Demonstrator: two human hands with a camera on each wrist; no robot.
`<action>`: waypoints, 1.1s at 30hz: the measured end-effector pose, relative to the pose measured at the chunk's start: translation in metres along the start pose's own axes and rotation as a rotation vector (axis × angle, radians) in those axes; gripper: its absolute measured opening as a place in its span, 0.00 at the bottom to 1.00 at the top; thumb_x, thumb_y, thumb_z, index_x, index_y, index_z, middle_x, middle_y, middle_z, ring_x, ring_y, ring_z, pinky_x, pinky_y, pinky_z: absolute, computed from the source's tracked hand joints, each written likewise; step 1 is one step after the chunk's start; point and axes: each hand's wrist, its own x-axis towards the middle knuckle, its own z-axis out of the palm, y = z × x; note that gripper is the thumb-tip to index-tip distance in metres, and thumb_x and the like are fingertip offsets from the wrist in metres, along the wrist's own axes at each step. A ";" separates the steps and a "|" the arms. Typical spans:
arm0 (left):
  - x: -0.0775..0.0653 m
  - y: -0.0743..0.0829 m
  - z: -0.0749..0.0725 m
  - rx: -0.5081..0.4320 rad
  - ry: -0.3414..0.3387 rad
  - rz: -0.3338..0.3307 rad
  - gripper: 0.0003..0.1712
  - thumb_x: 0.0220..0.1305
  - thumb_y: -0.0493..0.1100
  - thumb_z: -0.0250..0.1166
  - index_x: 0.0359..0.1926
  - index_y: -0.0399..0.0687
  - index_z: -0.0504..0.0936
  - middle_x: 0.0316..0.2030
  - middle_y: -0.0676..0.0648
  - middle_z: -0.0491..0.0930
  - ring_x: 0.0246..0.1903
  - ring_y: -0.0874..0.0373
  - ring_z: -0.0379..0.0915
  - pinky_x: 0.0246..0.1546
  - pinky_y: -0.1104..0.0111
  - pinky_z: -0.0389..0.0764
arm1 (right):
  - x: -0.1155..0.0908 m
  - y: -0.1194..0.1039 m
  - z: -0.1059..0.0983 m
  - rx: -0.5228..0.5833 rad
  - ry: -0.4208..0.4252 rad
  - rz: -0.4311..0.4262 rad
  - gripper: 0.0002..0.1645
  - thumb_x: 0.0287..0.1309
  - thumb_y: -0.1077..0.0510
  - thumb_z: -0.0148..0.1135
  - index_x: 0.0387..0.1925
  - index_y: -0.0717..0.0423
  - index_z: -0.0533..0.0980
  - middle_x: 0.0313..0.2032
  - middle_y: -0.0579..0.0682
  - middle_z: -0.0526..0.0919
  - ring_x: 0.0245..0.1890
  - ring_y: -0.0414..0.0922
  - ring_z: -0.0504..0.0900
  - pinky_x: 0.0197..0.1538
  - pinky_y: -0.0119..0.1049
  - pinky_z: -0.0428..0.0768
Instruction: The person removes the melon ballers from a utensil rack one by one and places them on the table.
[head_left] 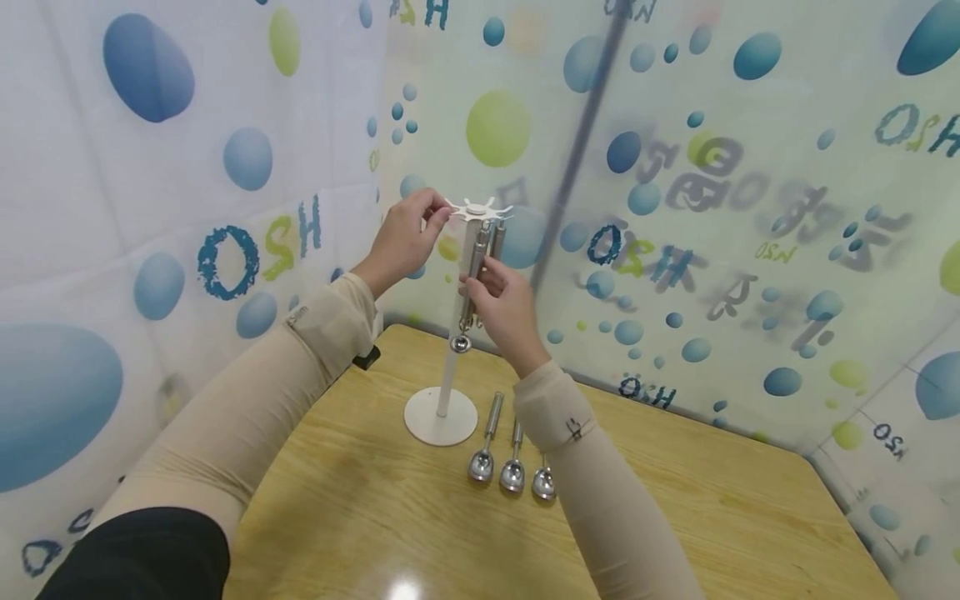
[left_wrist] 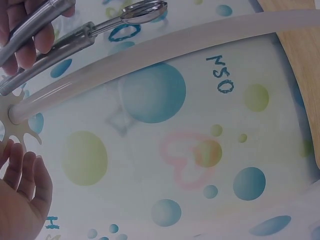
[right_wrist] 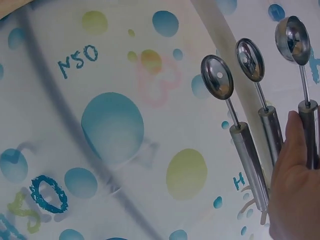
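A white stand with a round base [head_left: 441,425] carries a star-shaped ring of hooks [head_left: 476,210] on its upright pole. At the ring's left side, my left hand [head_left: 407,235] pinches a hook tip between thumb and fingertips. My right hand [head_left: 510,310] holds a metal scoop [right_wrist: 293,40] by its handle, just below the hooks. In the right wrist view this scoop's bowl points up past the fingers. Two more metal scoops hang close by, one with its bowl [right_wrist: 217,77] nearest the camera, the other bowl [right_wrist: 250,60] beside the pole.
Three metal scoops lie in a row on the wooden table [head_left: 360,500], a left one [head_left: 481,465], a middle one [head_left: 512,475] and a right one [head_left: 543,483] partly hidden by my right sleeve. Curtains with printed dots [head_left: 498,129] surround the table's back and sides.
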 end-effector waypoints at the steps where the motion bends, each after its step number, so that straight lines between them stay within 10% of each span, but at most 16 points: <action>1: 0.000 0.000 0.000 -0.001 0.000 0.001 0.12 0.79 0.41 0.54 0.48 0.37 0.78 0.43 0.41 0.79 0.43 0.50 0.74 0.47 0.58 0.75 | -0.001 0.001 -0.001 -0.007 0.001 -0.004 0.24 0.71 0.64 0.58 0.66 0.60 0.73 0.50 0.57 0.86 0.46 0.50 0.87 0.51 0.45 0.84; 33: 0.000 -0.004 0.004 -0.002 0.015 0.000 0.11 0.79 0.42 0.53 0.47 0.38 0.78 0.40 0.41 0.78 0.41 0.50 0.73 0.44 0.59 0.73 | -0.019 0.024 -0.031 -0.005 0.015 0.059 0.24 0.73 0.62 0.58 0.67 0.59 0.72 0.51 0.57 0.86 0.50 0.54 0.85 0.49 0.44 0.85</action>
